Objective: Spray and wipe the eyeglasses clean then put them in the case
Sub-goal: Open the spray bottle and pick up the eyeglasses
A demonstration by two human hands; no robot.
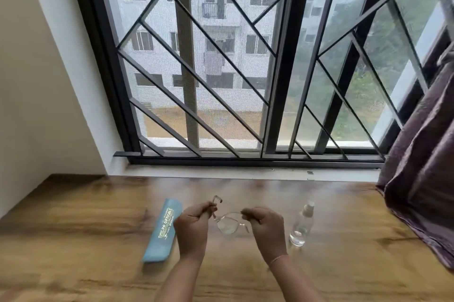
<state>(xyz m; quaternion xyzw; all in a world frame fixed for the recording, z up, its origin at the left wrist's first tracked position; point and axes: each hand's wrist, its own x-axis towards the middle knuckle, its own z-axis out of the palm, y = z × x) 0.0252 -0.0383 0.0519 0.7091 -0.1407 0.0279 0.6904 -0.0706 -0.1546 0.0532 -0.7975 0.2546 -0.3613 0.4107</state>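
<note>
Clear-framed eyeglasses [228, 222] hang above the wooden table [86, 240], held between both hands. My left hand [194, 224] pinches the left side of the frame, where a temple arm sticks up past my fingers. My right hand [265, 225] pinches the right side of the frame. A light blue eyeglass case [163, 230] with printed lettering lies on the table to the left of my left hand. A small clear spray bottle [301, 224] stands upright to the right of my right hand.
A barred window [221, 68] with a white sill runs along the table's far edge. A purple curtain [422, 179] hangs over the table's right end. A cream wall closes off the left side.
</note>
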